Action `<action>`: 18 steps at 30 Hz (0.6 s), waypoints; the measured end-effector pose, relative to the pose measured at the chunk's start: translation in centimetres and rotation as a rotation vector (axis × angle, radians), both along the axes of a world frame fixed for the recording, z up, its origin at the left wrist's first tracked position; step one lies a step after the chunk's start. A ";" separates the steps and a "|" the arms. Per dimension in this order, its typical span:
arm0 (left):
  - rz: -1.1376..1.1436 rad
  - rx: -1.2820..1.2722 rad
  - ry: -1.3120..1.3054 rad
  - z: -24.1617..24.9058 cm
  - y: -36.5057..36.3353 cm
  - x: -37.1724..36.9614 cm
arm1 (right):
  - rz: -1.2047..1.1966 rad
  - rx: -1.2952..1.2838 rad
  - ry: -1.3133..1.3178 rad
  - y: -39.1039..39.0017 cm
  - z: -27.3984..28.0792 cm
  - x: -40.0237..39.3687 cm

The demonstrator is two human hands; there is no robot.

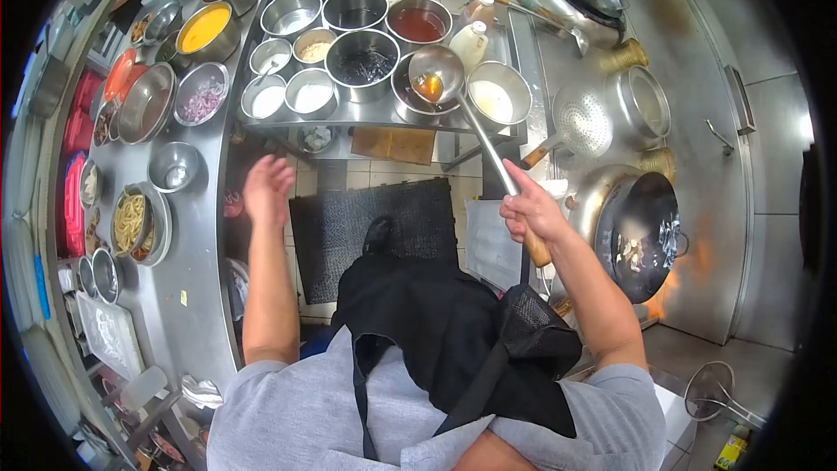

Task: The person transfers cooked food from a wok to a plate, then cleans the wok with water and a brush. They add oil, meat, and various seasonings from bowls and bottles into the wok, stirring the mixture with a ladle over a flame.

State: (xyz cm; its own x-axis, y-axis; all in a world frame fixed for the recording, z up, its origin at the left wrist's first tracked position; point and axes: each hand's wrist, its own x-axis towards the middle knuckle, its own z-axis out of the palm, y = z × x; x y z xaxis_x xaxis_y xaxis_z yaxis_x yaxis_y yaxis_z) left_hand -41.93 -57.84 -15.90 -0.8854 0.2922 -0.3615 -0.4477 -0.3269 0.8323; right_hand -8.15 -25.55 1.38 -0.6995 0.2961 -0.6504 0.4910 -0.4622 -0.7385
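Observation:
My right hand is wrapped round the long handle of a metal ladle, near its wooden end. The ladle's bowl holds a little amber liquid and is over a steel pot with dark contents, partly hidden beneath it. My left hand hangs in the air left of the floor mat, fingers apart, with nothing in it. Right of my right hand, a black wok with pieces of food sits on the stove, flame showing at its lower edge. A perforated skimmer lies above the wok.
Several steel pots of sauces and powders, one with red liquid, crowd the shelf ahead beside two bottles. Along the left counter stand bowls of sliced red onion and noodles. A strainer is at lower right.

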 end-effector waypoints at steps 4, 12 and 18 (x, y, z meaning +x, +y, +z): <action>-0.344 -0.016 -0.057 0.3 9.7 4.0 | -0.201 -0.312 0.304 -0.6 0.5 2.4; -1.042 -0.187 0.004 -2.7 25.5 3.8 | -0.607 -0.401 0.586 -4.6 2.3 13.6; -1.670 -0.336 0.099 -4.4 34.7 9.1 | -1.113 -0.141 0.597 -12.1 4.5 21.3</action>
State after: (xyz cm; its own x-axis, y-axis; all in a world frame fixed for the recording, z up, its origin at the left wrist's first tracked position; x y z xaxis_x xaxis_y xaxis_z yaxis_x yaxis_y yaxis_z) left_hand -32.80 -23.18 -20.32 0.2603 0.7845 -0.5629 -0.0418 0.5916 0.8052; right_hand 13.19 -37.60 5.89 -0.3126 0.8641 -0.3946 -0.6025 -0.5015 -0.6209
